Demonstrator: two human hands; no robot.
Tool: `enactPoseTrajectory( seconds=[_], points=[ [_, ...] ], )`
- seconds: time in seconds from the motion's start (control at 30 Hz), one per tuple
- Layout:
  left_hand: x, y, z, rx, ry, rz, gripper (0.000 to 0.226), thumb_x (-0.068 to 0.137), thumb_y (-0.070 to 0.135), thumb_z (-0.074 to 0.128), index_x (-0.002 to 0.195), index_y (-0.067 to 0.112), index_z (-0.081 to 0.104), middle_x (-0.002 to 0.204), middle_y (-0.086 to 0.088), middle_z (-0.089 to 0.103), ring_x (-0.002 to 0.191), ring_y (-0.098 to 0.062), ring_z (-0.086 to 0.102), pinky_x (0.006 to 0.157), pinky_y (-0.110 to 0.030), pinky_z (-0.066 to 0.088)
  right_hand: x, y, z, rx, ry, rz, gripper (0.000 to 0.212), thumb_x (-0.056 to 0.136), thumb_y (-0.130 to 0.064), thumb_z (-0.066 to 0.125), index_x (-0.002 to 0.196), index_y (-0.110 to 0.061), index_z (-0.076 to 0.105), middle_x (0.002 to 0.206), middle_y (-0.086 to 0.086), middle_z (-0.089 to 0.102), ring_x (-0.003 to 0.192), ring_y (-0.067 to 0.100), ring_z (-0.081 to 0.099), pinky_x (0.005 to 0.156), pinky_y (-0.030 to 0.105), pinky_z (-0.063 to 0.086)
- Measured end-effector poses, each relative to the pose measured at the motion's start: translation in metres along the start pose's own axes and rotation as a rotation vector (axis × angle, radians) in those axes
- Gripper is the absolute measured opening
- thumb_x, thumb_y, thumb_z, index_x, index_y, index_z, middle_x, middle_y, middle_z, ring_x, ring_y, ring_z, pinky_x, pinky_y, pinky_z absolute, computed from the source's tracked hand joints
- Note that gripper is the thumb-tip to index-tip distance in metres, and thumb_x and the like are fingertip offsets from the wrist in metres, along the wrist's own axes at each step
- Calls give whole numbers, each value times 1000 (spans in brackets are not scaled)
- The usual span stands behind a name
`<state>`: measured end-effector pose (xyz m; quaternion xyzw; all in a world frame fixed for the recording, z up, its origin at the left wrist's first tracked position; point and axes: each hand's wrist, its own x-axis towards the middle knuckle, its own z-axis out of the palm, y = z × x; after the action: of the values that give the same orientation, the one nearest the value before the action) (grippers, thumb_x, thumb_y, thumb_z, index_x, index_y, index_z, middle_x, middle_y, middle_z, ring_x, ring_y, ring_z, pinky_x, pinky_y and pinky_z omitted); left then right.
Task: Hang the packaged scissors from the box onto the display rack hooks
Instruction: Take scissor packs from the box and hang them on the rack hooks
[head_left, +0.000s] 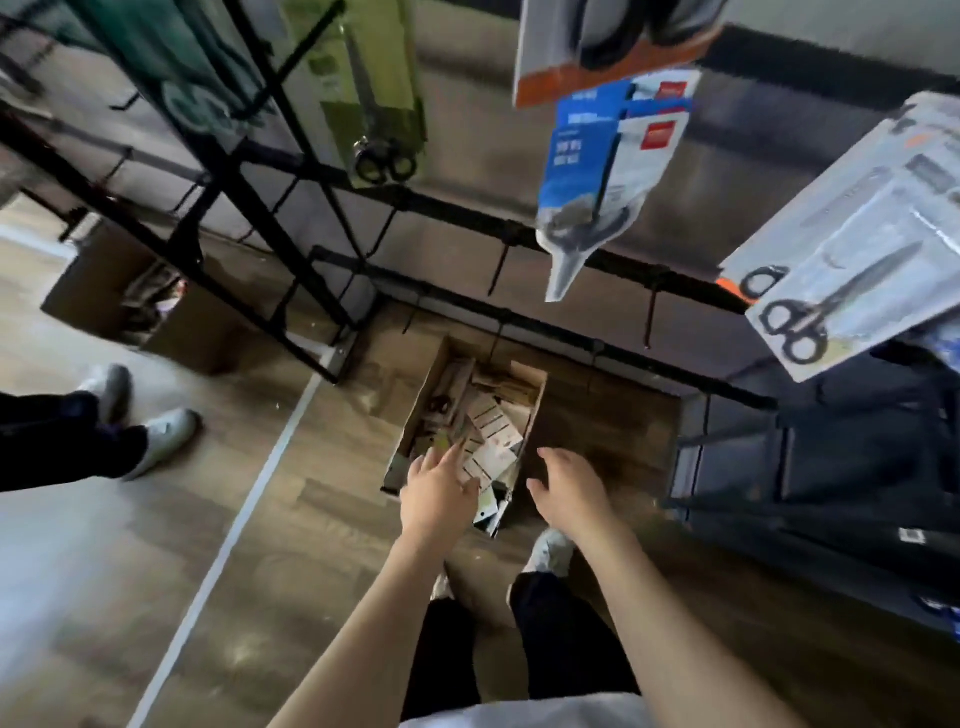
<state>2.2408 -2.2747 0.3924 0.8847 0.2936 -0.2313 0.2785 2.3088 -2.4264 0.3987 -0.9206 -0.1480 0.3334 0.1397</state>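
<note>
Packaged scissors (488, 441) lay heaped in a cardboard box (415, 431) on the wood floor at lower centre of the frame, set just below the black display rack (571, 249), apparently so stock could be lifted straight to the hooks. Both arms stretched down from the bottom edge toward the box. At centre, the left hand (439, 496) hovered over the box's near end with fingers spread and relaxed, its fingertips at the top packs; whether it had touched one could not be told. Beside it, the right hand (569, 491) hung over the box's right edge, fingers loosely curled and holding nothing. Several packs already hung on the rack: a green pack (371, 88) at upper centre, a blue pack (597, 171) to its right and a grey pack (852, 239) at the right edge. Bare hooks (649, 317) showed on the lower bars. At left stood another person's shoes (161, 436) and a second carton (140, 306).
</note>
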Motion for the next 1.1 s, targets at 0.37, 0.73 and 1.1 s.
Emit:
enactPoseTrajectory(
  seconds=[0.37, 0.73, 1.1],
  points=[
    [77, -103, 91, 221, -90, -48, 68, 95, 41, 45, 150, 18, 11, 154, -5, 19, 144, -25, 9, 113, -39, 19, 97, 15, 142, -455, -215, -130, 50, 96, -27, 44, 143, -14, 33, 148, 5, 35, 138, 25, 27, 114, 38, 23],
    [250, -174, 283, 384, -217, 13, 76, 95, 27, 49, 150, 29, -3, 158, -13, 0, 143, -30, 10, 112, -42, 22, 283, 90, 251, -590, -59, -190, 56, 97, -28, 45, 147, -15, 23, 155, 7, 21, 144, 26, 14, 117, 41, 16],
    [343, -213, 397, 528, -274, -30, 91, 87, 42, 56, 150, 12, -3, 151, -22, 17, 137, -38, 20, 113, -50, 16, 357, 135, 321, -665, -8, -180, 66, 94, -21, 49, 150, -13, 14, 157, 10, 14, 146, 27, 5, 119, 43, 7]
  ],
)
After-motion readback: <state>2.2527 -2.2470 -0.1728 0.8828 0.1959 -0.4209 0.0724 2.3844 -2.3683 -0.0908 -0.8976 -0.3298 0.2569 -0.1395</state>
